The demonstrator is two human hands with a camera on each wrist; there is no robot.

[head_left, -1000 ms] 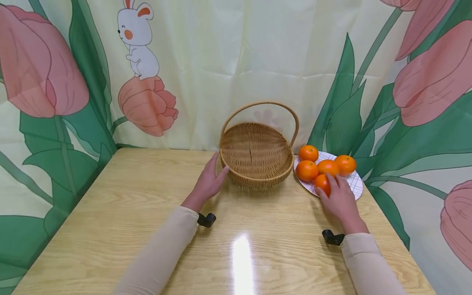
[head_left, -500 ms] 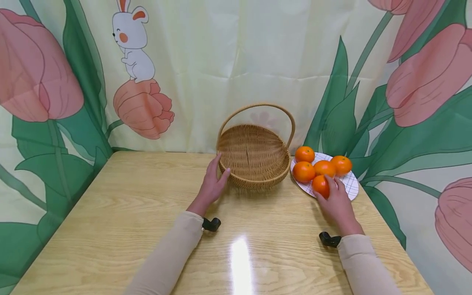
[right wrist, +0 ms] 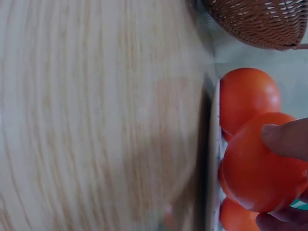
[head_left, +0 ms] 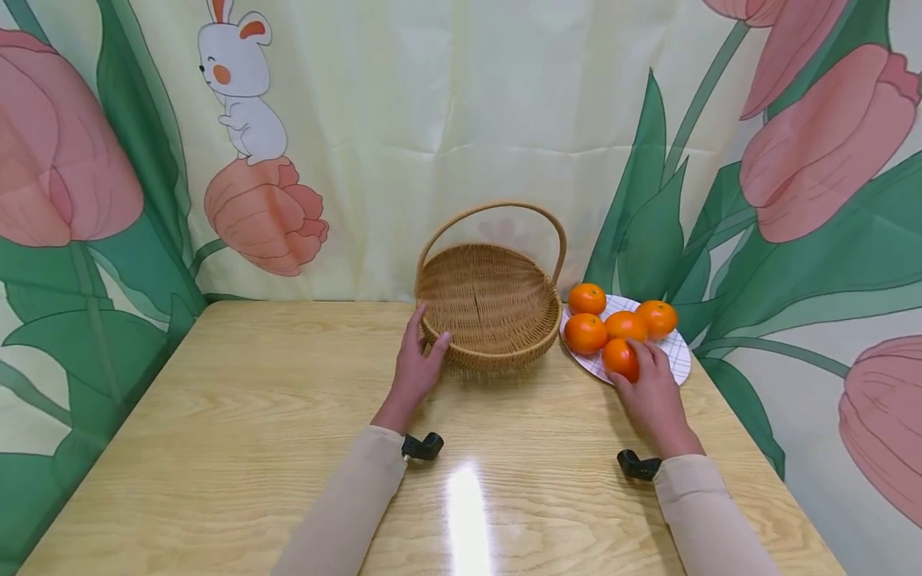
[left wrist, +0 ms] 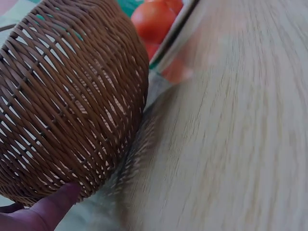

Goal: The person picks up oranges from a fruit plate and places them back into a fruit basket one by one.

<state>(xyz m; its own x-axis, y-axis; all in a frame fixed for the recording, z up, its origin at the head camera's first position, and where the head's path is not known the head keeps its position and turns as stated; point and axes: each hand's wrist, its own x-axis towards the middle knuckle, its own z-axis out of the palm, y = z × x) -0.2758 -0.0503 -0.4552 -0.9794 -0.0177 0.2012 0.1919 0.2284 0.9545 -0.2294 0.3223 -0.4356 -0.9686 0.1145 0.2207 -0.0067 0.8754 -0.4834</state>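
Note:
An oval wicker basket (head_left: 493, 304) with a tall hoop handle stands at the back middle of the table. My left hand (head_left: 416, 368) rests against its left front side, fingers and thumb extended. In the left wrist view the thumb (left wrist: 60, 199) touches the woven wall (left wrist: 72, 96). To the basket's right, a white checked plate (head_left: 680, 360) bears several mandarin oranges. My right hand (head_left: 655, 392) pinches the front mandarin orange (head_left: 619, 360) between thumb and fingers. The right wrist view shows this mandarin orange (right wrist: 260, 168) overlapping others behind it, thumb on its skin.
The other mandarin oranges (head_left: 585, 334) sit close together at the plate's back and left. A curtain (head_left: 389, 152) printed with tulips and a rabbit hangs right behind the table (head_left: 288, 416). The table's right edge runs close to the plate.
The head view has turned, so basket and plate sit further left in it. My left hand has shifted right against the basket. The right hand keeps its hold on the front mandarin orange.

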